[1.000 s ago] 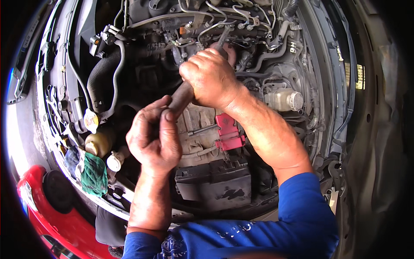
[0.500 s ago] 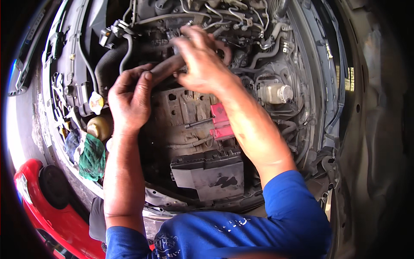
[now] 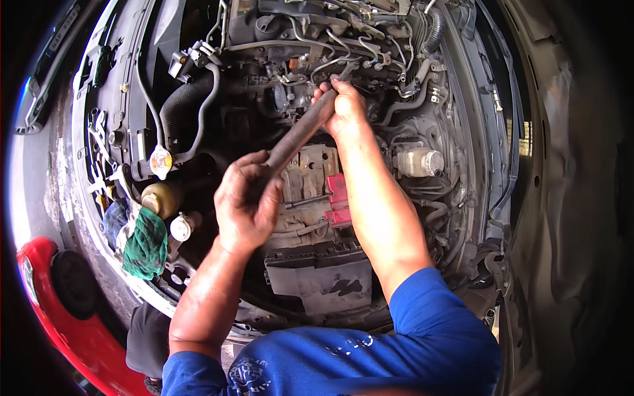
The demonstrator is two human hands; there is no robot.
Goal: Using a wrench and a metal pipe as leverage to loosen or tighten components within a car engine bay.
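Observation:
A long, dull brown-grey metal pipe [image 3: 300, 140] slants over the engine bay, its near end lower left and its far end upper right. My left hand [image 3: 246, 201] wraps round the near end, thumb along the side. Farther up, my right hand [image 3: 345, 111] grips the pipe, its thumb on top near the far end. Just beyond the right thumb a slim grey metal piece [image 3: 349, 68] shows; whether it belongs to the pipe I cannot tell. Below the pipe lies the bare metal battery tray [image 3: 310, 173], with a red plastic cover [image 3: 338, 191] beside my right forearm.
The engine [image 3: 284, 26] with metal lines and hoses fills the far side. A black fuse box [image 3: 321, 277] sits near me. Spanners [image 3: 99, 132], a green rag [image 3: 145, 243] and a capped yellowish reservoir [image 3: 160, 199] are at left; another reservoir [image 3: 419, 162] is at right.
My left hand has moved right and nearer to me; my right hand has moved right. The pipe now slants more steeply, and more of its length shows between my hands.

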